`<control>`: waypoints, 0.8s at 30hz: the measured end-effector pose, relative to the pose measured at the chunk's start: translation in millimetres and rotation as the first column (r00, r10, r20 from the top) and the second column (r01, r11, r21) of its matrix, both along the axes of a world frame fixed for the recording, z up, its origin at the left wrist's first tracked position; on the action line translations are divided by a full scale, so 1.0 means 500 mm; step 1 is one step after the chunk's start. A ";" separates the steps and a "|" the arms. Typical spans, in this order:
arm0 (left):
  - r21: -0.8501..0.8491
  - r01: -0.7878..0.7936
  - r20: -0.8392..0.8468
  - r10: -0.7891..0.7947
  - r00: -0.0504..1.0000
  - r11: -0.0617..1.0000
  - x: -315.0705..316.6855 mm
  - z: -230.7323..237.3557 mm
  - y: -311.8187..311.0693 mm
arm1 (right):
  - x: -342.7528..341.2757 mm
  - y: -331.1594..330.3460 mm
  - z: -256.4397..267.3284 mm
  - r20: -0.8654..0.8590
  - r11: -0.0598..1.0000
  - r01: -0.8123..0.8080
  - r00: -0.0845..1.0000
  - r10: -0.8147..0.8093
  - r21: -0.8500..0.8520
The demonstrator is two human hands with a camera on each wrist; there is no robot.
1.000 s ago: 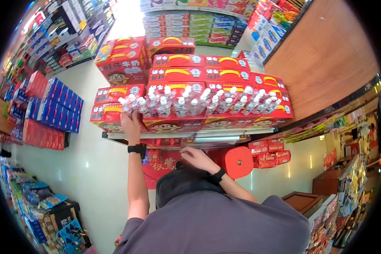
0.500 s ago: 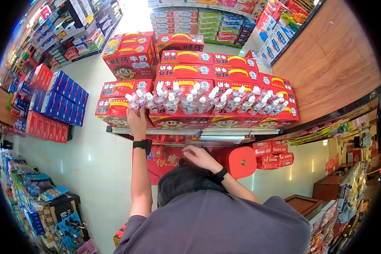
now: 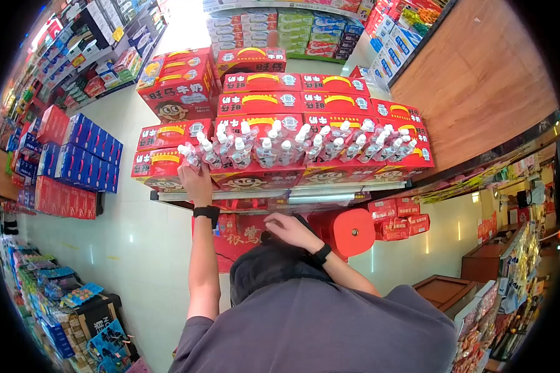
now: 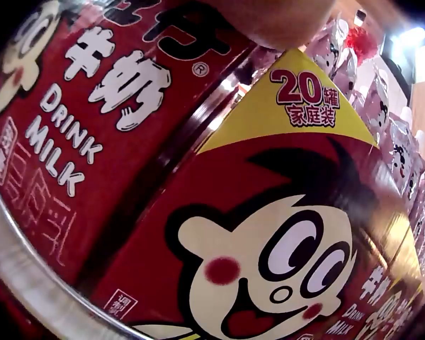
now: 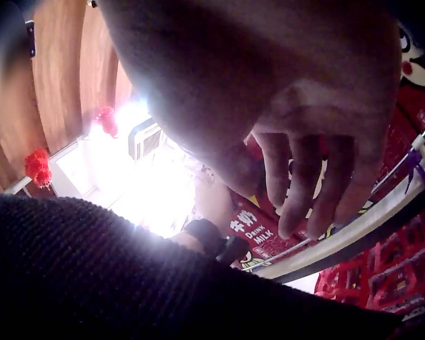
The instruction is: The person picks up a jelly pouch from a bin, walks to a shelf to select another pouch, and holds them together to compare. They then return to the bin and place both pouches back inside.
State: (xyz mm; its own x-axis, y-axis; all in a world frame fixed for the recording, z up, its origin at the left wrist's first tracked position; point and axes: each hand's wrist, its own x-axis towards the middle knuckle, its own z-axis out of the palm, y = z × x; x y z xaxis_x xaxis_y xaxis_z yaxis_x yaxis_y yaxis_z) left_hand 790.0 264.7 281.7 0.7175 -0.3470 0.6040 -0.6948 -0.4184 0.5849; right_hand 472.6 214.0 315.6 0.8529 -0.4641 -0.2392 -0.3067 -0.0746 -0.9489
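A row of clear-and-pink spouted pouches (image 3: 266, 151) with white caps stands along the front of the stacked red milk cartons (image 3: 261, 104). At the row's left end my left hand (image 3: 196, 184) pinches the lower part of a spouted pouch (image 3: 189, 153); the fingertips are partly hidden. Only a blurred piece of that hand (image 4: 280, 18) shows at the top of the left wrist view, above a carton with a cartoon face (image 4: 283, 262). My right hand (image 3: 290, 230) hangs in front of the shelf, holding nothing, its fingers (image 5: 304, 180) loosely bent in the right wrist view.
A pale shelf edge (image 3: 274, 198) runs below the cartons. Under it stand a red round-cornered container (image 3: 348, 235) and several red packs (image 3: 399, 219). Blue boxes (image 3: 90, 149) are stacked on the floor at left, and a wooden panel (image 3: 479, 68) rises at right.
My left hand stays at the row's left end, where the pouches have shifted slightly. My right hand keeps its pose. The head view has swung a little and returned.
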 end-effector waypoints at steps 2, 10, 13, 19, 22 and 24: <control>0.014 0.007 -0.012 -0.006 1.000 1.000 0.005 -0.010 0.003 | 0.000 0.001 -0.004 0.003 1.000 0.000 1.000 0.000 0.008; 0.002 0.007 0.057 -0.007 0.998 1.000 0.009 -0.016 0.004 | 0.001 0.006 -0.017 0.021 1.000 0.007 1.000 -0.007 -0.023; -0.018 -0.005 0.052 0.006 0.999 1.000 0.009 -0.013 -0.001 | 0.000 0.006 -0.013 0.006 1.000 -0.005 1.000 0.005 -0.017; -0.044 -0.062 0.004 0.062 0.998 0.997 0.003 -0.006 -0.008 | 0.002 0.003 0.003 -0.006 1.000 -0.006 1.000 0.006 -0.009; -0.047 -0.096 0.015 0.097 0.995 0.994 0.000 -0.002 -0.011 | 0.005 0.001 0.014 -0.032 0.999 -0.018 0.999 0.016 -0.045; -0.072 -0.100 0.010 0.101 0.995 0.992 -0.002 0.003 -0.013 | 0.005 -0.001 0.011 -0.033 0.998 -0.020 0.999 0.019 -0.055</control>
State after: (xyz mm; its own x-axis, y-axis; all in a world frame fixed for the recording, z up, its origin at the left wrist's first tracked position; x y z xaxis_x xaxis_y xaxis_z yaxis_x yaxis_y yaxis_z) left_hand 789.0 258.2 283.0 0.7379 -0.2294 0.6348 -0.6596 -0.4443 0.6062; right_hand 475.0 213.6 321.0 0.8541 -0.4607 -0.2413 -0.3350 -0.1324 -0.9329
